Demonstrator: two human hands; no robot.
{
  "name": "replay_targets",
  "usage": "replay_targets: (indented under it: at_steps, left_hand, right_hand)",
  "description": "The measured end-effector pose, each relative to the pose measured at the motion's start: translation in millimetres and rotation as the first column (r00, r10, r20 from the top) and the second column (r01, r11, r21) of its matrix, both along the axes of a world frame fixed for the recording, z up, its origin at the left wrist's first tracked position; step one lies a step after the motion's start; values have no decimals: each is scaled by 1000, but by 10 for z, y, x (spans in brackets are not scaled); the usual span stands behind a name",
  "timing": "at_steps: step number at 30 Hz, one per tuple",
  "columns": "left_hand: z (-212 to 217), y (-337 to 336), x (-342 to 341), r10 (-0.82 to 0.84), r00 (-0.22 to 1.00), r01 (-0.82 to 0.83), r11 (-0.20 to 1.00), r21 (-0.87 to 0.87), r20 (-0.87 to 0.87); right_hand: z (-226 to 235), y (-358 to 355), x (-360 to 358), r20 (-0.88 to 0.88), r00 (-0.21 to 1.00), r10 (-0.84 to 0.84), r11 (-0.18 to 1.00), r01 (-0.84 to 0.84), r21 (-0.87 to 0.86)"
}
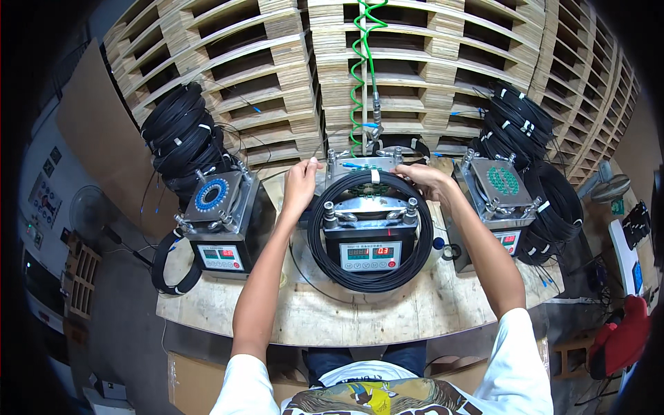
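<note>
A coil of black cable, tied with a white band, hangs around the front of the middle polishing machine. Its metal top plate bears green fittings, partly hidden behind the coil, and a blue connector lies over it. My left hand is at the plate's left rear corner, thumb up and fingers curled; what they grip, if anything, is hidden. At the right rear corner, my right hand has its fingers closed by a metal clamp post, just above the coil; anything pinched there is too small to make out.
Similar machines stand left and right, with blue and green fittings on their plates. Stacks of black cable coils rise behind them. A green coiled air hose hangs before wooden pallets. A small bottle stands right of the coil.
</note>
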State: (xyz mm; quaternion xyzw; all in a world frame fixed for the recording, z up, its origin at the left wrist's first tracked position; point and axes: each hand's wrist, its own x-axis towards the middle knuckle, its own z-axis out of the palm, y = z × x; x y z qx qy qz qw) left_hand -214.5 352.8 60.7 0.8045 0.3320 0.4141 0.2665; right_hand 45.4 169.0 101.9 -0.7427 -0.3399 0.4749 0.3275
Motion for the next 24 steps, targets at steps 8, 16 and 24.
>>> replay_targets:
  at_steps: [8, 16, 24]
  left_hand:
    - [-29, 68, 126, -162, 987, 163, 980, -111, 18]
    - [238, 266, 439, -239, 966, 250, 961, 118, -101]
    - [585, 226, 757, -360, 851, 402, 915, 34, -383]
  right_hand:
    - [62, 234, 92, 370, 925, 84, 982, -140, 127]
    - [85, 443, -141, 335, 921, 200, 958, -256, 130]
    - [55, 602, -81, 185, 961, 206, 918, -255, 304]
